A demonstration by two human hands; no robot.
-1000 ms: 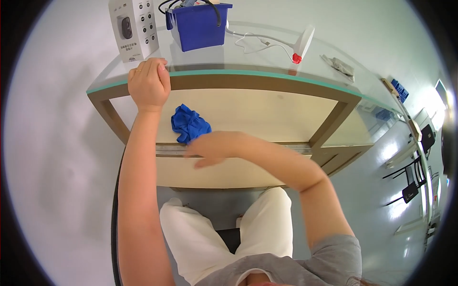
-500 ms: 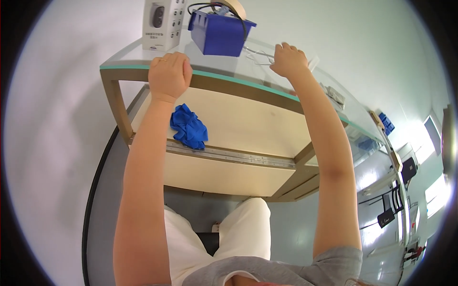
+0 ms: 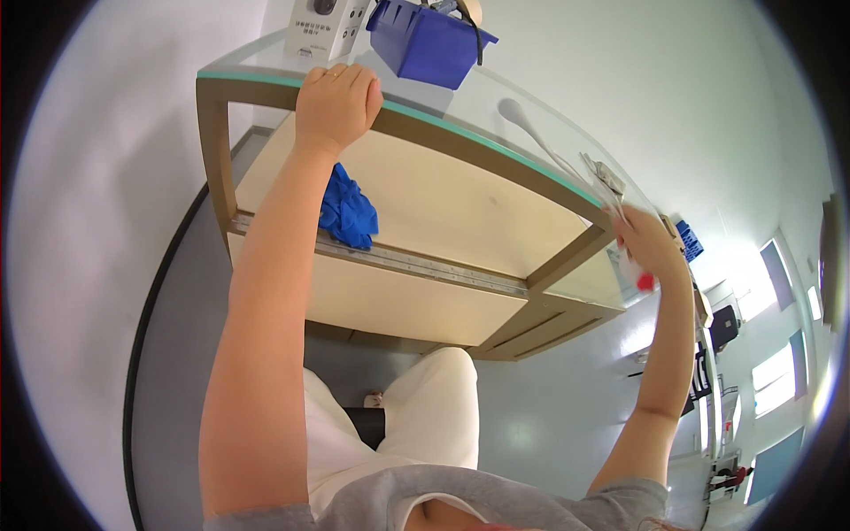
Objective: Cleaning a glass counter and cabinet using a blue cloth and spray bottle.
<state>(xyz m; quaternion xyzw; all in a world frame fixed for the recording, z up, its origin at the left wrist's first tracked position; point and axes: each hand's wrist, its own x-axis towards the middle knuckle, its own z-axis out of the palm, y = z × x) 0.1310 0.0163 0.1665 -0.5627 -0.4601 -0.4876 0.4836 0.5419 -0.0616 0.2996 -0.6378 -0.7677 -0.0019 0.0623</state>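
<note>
My left hand [image 3: 340, 108] rests at the teal front edge of a glass-topped table [image 3: 496, 146], its fingers curled over that edge. Beyond the right end of the table is my right hand [image 3: 645, 237], partly blurred, its fingers closed round a thin white cord [image 3: 553, 159]. The cord stretches back across the glass to a wider, rounded pale end. Below my right fingers hangs a white piece with a red tip [image 3: 645, 280]; whether it belongs to the cord, I cannot tell. Past my left hand stand a white printed box [image 3: 323, 35] and a blue bin [image 3: 429, 49] holding black cable.
A crumpled blue cloth or glove [image 3: 350, 212] lies on the cream shelf [image 3: 460, 203] under the glass. Toward the right end of the glass lies a pale grey bundle [image 3: 606, 177]. A wall rises at the left; chairs [image 3: 699, 376] and bright windows stand far right.
My right hand has swung right and nearer, from beside the blue bin to past the table's right end, drawing the white cord along. My left hand stays at the edge; the view has shifted.
</note>
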